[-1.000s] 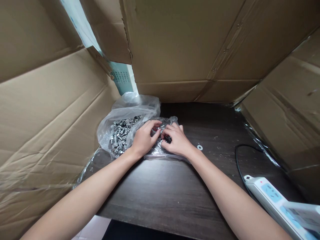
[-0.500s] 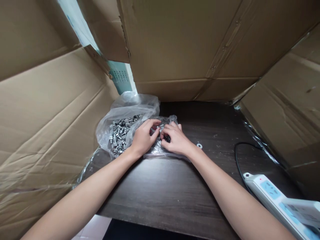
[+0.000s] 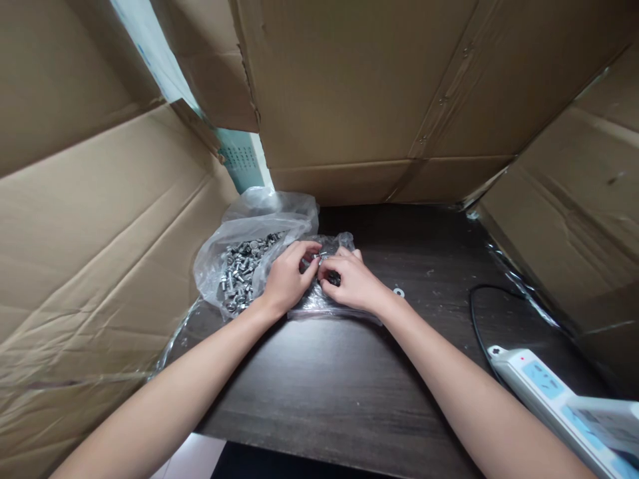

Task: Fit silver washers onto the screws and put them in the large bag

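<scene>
My left hand [image 3: 291,274] is curled, its thumb and fingertips closing on a small metal bolt [image 3: 323,255]. Right beside it, my right hand [image 3: 351,278] has its fingers bent into a pinch; whatever lies between those fingertips is too small to make out. Both hands rest over a clear plastic bag [image 3: 327,307] lying flat, with dark small parts partly hidden under the right palm. Just left of my left hand, an open plastic bag [image 3: 210,266] holds many loose metal bolts [image 3: 242,269].
A white washer [image 3: 398,292] lies on the dark wooden table [image 3: 319,386], right of my right wrist. At the right stand a white power strip [image 3: 536,379] and a black cable [image 3: 472,319]. Cardboard walls [image 3: 374,86] enclose the back and both sides.
The hands stay close together over the flat bag, with only small finger movements. The bolt between the fingertips shows more clearly now. The view has shifted slightly.
</scene>
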### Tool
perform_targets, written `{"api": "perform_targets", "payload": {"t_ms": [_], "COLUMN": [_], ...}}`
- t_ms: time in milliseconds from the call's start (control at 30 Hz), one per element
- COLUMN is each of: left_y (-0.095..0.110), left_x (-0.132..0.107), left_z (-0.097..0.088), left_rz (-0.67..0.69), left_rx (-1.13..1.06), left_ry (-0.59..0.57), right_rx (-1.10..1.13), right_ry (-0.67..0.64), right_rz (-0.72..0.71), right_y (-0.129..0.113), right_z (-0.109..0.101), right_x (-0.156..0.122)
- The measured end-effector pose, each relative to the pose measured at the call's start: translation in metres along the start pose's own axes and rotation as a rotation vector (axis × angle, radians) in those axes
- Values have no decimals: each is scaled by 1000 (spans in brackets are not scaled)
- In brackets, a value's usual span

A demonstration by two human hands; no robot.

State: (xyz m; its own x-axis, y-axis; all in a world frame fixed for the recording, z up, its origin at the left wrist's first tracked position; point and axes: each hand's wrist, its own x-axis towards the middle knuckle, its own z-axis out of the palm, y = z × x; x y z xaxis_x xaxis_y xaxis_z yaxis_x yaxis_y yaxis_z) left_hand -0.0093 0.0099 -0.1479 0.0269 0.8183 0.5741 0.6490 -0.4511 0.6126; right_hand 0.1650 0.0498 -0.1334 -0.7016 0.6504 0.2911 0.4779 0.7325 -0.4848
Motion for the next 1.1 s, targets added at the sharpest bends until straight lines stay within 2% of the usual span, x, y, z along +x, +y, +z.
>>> {"api": "perform_targets", "payload": {"t_ms": [67, 133, 200, 267, 367, 533, 700, 933, 1100], "left_y": [1, 1, 2, 1, 0, 2, 4, 1, 2], "left_x": [0, 0, 1, 1, 2, 1, 1, 0, -1], "left_z": [-1, -2, -2, -1, 0, -1, -1, 0, 0], "left_rz": [9, 18, 21, 20, 25, 19, -14, 0, 11], "left_rx": [12, 28, 33, 19, -3, -8, -6, 83, 136], "left_ry": [7, 13, 8, -6, -24, -46, -73, -121, -151], "right_rx": [23, 55, 159, 318, 509, 625, 657, 520, 607], "right_ry": [105, 289, 455, 529, 518, 458, 427, 422, 391], "right_rz": [-1, 31, 90, 143, 170, 159, 157, 143, 138], "right_y": [4, 9, 12, 13, 13, 14, 16, 16, 19], "right_z": [1, 3, 6, 9, 14, 17, 16, 14, 17], "right_x": [0, 0, 1, 3, 5, 5, 4, 3, 3]}}
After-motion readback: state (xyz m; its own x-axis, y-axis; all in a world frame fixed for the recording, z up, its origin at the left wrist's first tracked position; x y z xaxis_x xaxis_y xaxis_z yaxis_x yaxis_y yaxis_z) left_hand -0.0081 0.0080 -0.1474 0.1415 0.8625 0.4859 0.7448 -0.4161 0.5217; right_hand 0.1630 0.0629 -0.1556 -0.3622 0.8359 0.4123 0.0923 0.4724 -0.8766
